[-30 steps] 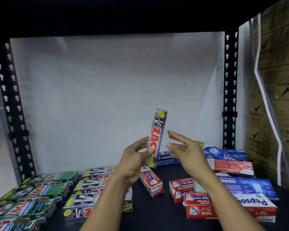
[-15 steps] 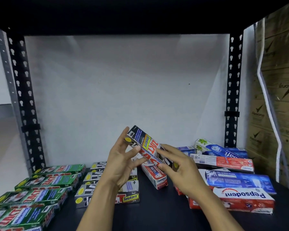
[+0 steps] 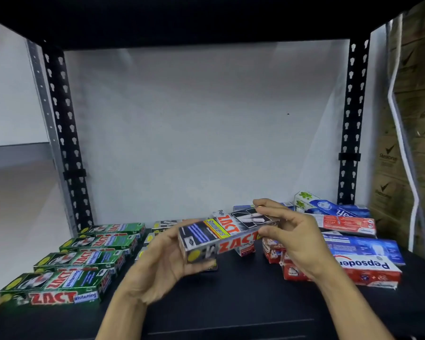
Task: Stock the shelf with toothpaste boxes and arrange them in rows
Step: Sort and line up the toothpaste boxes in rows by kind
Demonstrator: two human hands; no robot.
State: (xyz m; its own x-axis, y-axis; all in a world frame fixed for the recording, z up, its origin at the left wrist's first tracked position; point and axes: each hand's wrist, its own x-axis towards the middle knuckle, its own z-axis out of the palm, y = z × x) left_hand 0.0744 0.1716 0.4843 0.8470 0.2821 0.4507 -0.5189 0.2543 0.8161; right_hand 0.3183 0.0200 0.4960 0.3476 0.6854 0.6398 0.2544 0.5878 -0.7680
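A black and silver Zact toothpaste box (image 3: 225, 235) lies almost level in the air above the dark shelf (image 3: 231, 303), held between both hands. My left hand (image 3: 162, 263) cups its near left end from below. My right hand (image 3: 295, 234) pinches its far right end with fingers and thumb. Green Zact boxes (image 3: 59, 288) lie in a row along the left of the shelf. Behind my left hand, more black and silver Zact boxes (image 3: 167, 224) lie partly hidden.
Red and blue Pepsodent boxes (image 3: 368, 268) and other blue boxes (image 3: 339, 212) lie loosely heaped at the right. Black perforated uprights (image 3: 66, 143) (image 3: 351, 119) frame the bay, with a white wall behind. Brown cartons (image 3: 417, 119) stand stacked to the right.
The box went from upright in my left hand to tilted, then almost level and lower. My right hand closed on its far end. The view shifted left.
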